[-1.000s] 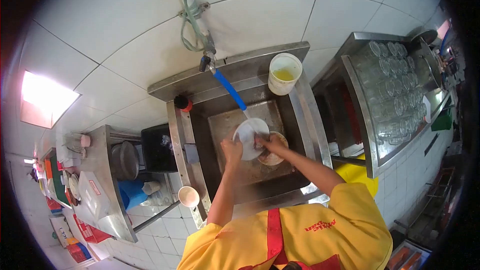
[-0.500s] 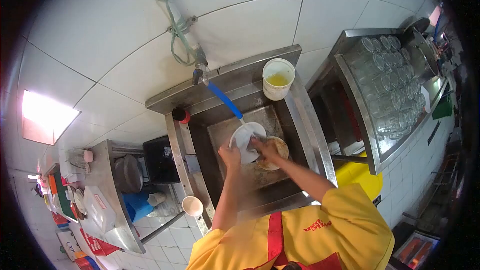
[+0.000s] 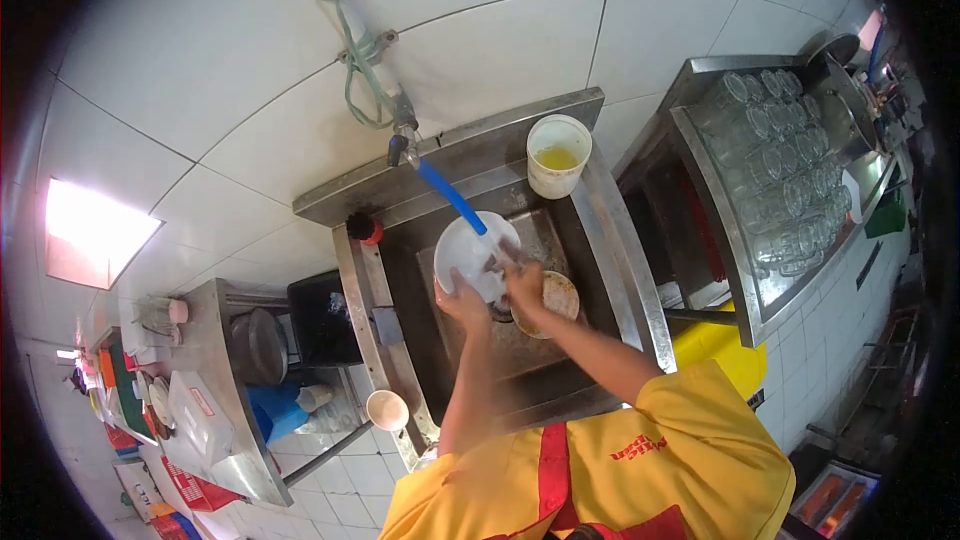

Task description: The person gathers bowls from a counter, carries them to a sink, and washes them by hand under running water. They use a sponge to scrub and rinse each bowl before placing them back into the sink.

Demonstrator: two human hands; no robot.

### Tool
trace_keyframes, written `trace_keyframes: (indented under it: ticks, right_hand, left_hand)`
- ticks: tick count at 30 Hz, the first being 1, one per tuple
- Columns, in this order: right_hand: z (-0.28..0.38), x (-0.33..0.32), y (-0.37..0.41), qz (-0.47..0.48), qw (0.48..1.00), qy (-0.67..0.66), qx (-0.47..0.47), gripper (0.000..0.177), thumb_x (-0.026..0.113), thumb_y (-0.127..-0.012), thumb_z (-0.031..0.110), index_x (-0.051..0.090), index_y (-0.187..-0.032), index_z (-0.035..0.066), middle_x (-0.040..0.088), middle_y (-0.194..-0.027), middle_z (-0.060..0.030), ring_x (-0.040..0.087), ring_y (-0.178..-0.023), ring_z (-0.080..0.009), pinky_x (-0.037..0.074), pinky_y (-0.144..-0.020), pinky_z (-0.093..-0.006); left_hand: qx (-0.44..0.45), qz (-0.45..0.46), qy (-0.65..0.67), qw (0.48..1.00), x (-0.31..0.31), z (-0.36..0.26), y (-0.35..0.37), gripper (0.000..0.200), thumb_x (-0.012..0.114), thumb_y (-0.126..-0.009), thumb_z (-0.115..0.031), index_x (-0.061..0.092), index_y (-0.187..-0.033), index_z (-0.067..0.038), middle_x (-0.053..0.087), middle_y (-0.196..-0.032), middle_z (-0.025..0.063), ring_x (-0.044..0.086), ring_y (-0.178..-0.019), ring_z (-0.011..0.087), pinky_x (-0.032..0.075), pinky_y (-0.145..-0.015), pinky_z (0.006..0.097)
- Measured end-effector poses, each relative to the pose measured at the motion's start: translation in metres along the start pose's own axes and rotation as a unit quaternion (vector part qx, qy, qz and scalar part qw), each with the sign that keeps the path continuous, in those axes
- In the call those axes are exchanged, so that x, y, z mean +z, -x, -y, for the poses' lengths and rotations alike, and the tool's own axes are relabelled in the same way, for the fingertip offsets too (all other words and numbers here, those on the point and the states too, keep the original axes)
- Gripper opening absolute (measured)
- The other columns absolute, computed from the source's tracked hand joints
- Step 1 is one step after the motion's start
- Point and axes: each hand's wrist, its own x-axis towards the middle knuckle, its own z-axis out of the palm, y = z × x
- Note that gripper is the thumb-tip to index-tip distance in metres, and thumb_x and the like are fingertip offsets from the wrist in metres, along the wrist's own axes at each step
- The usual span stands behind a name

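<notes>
Wearer's garment: bright yellow cloth shirt (image 3: 620,480), short-sleeved; left yellow sleeve (image 3: 425,490) and right yellow sleeve (image 3: 690,405) both loose, leaving the forearms (image 3: 600,355) bare. A straight red fabric band (image 3: 553,465) runs down the front centre. Small slanted red lettering (image 3: 638,448) on the right chest, not fully legible. Red cloth panels (image 3: 655,525) at the lower front, thin yellow line along one edge.

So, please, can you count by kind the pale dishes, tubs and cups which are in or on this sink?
Round dishes: 2 (the white bowl in the left hand, the stained dish inside the sink)
Tubs: 1 (the tub with yellow liquid)
Cups: 1 (the cup on the edge)
Total: 4
</notes>
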Motion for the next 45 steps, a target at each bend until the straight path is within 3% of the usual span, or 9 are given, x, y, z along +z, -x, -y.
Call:
trace_keyframes:
  ticks: [6, 13, 18, 19, 26, 28, 36, 41, 45]
  right_hand:
    - [-0.011, -0.032, -0.025, 0.207, 0.953, -0.001, 0.22, 0.04, 0.061, -0.079, 0.037, 0.064, -0.091, 0.0, 0.062, -0.07, -0.0199, 0.063, -0.067, -0.0307, 0.048, -0.06, -0.0352]
    - [-0.007, -0.036, -0.044, 0.364, 0.697, 0.366, -0.498, 0.035, 0.062, -0.075, 0.037, 0.058, -0.082, 0.004, 0.061, -0.067, -0.0151, 0.06, -0.06, -0.0314, 0.049, -0.057, -0.0392]
    - [-0.048, -0.028, -0.03, 0.262, 0.925, 0.264, 0.073, 0.03, 0.056, -0.084, 0.026, 0.062, -0.08, -0.003, 0.064, -0.072, -0.0116, 0.061, -0.062, -0.0168, 0.049, -0.057, -0.0313]
    - [-0.054, -0.012, -0.003, 0.135, 0.976, -0.172, 0.005, 0.043, 0.058, -0.082, 0.037, 0.059, -0.106, 0.001, 0.065, -0.071, -0.0065, 0.058, -0.06, -0.0148, 0.048, -0.055, -0.0303]
    - [-0.036, -0.023, 0.025, 0.087, 0.919, -0.234, 0.305, 0.046, 0.069, -0.073, 0.039, 0.062, -0.091, -0.003, 0.062, -0.069, -0.0056, 0.061, -0.062, -0.0193, 0.05, -0.055, -0.0327]
    - [-0.021, -0.062, -0.012, 0.347, 0.909, 0.049, 0.226, 0.049, 0.072, -0.07, 0.04, 0.061, -0.091, -0.003, 0.06, -0.063, -0.0095, 0.06, -0.06, -0.0206, 0.049, -0.054, -0.0356]
    - [-0.004, -0.068, -0.053, 0.152, 0.916, 0.187, -0.322, 0.04, 0.073, -0.067, 0.033, 0.058, -0.077, -0.003, 0.06, -0.067, -0.0213, 0.06, -0.06, -0.0357, 0.048, -0.052, -0.0389]
    - [-0.045, -0.021, 0.002, 0.076, 0.939, -0.119, 0.314, 0.036, 0.073, -0.071, 0.033, 0.06, -0.079, 0.0, 0.061, -0.063, -0.0099, 0.061, -0.054, -0.0216, 0.043, -0.041, -0.0364]
    - [-0.051, -0.013, 0.034, 0.091, 0.88, -0.206, 0.417, 0.037, 0.071, -0.073, 0.035, 0.062, -0.077, 0.0, 0.06, -0.062, -0.0063, 0.06, -0.053, -0.0169, 0.043, -0.039, -0.0361]
  left_hand:
    - [0.007, 0.076, -0.008, 0.997, -0.029, 0.02, -0.002, 0.02, 0.053, -0.081, 0.0, 0.058, -0.1, 0.005, 0.064, -0.085, 0.0181, 0.062, -0.078, 0.0262, 0.046, -0.068, 0.0347]
    - [0.124, 0.403, -0.225, 0.878, -0.039, -0.005, 0.015, 0.033, 0.055, -0.074, 0.002, 0.061, -0.105, -0.008, 0.059, -0.093, 0.0233, 0.059, -0.089, 0.0363, 0.048, -0.071, 0.0379]
    - [0.07, 0.167, -0.126, 0.975, -0.024, -0.006, 0.014, 0.026, 0.054, -0.079, 0.0, 0.06, -0.104, -0.001, 0.063, -0.093, 0.0216, 0.063, -0.085, 0.0297, 0.047, -0.075, 0.0354]
    - [0.042, 0.076, -0.064, 0.994, -0.02, -0.008, 0.016, 0.025, 0.052, -0.08, 0.0, 0.06, -0.104, 0.002, 0.064, -0.093, 0.0205, 0.063, -0.085, 0.0267, 0.047, -0.076, 0.0345]
    - [-0.073, -0.006, 0.057, 0.996, -0.014, 0.028, 0.018, 0.025, 0.054, -0.084, -0.005, 0.057, -0.107, 0.004, 0.061, -0.1, 0.0153, 0.058, -0.088, 0.0236, 0.045, -0.078, 0.0324]
    - [-0.093, 0.174, -0.019, 0.98, -0.032, 0.034, -0.006, 0.023, 0.054, -0.084, -0.005, 0.058, -0.105, 0.004, 0.062, -0.097, 0.0144, 0.058, -0.085, 0.0232, 0.045, -0.077, 0.0332]
    - [0.137, 0.247, -0.129, 0.951, -0.007, -0.012, 0.021, 0.024, 0.051, -0.084, -0.002, 0.061, -0.105, -0.004, 0.064, -0.088, 0.0183, 0.062, -0.085, 0.0189, 0.046, -0.073, 0.0333]
    - [0.05, 0.057, -0.045, 0.996, 0.007, -0.004, 0.033, 0.022, 0.05, -0.087, -0.006, 0.057, -0.103, 0.006, 0.064, -0.091, 0.0143, 0.06, -0.079, 0.0191, 0.046, -0.071, 0.0316]
    - [-0.055, 0.056, -0.001, 0.997, -0.009, 0.034, 0.032, 0.022, 0.05, -0.088, -0.008, 0.057, -0.102, 0.007, 0.064, -0.089, 0.0131, 0.058, -0.079, 0.0177, 0.046, -0.069, 0.0307]
